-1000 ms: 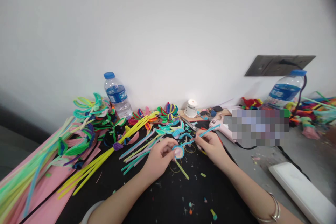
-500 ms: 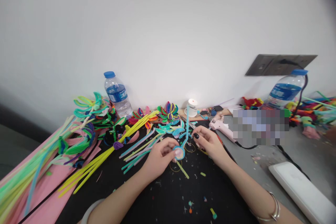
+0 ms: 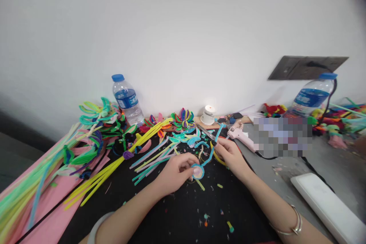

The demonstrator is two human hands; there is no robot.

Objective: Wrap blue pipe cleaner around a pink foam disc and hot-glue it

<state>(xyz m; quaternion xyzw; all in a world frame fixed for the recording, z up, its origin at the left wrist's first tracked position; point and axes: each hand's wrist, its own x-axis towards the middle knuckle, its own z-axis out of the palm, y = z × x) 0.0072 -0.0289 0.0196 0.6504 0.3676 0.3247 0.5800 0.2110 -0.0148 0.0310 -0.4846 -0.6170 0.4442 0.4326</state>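
Note:
My left hand (image 3: 178, 171) pinches a small round coil of pipe cleaner (image 3: 198, 171), pale pink and cream inside with a blue outer ring. From the coil a blue pipe cleaner tail (image 3: 209, 158) runs up and to the right, bent along its length. My right hand (image 3: 230, 156) has its thumb and fingertips closed on this tail, and the free end sticks up above them. Just behind the right fingertips lies a pair of scissors (image 3: 206, 132), handles hidden. A curved yellow piece (image 3: 220, 160) shows beside the right hand; its kind is unclear.
Cut pipe cleaners (image 3: 151, 160) and yellow stems (image 3: 114, 164) lie left on the black mat (image 3: 177, 217). Pipe-cleaner flowers (image 3: 183, 118), a water bottle (image 3: 126, 97) and a white spool (image 3: 208, 116) line the wall. Right are a pink glue gun (image 3: 243, 137), its cord and a white box (image 3: 326, 206).
My right hand has closed on the blue tail, which stood upright before and now leans right. My left hand with the coil has shifted slightly right and down.

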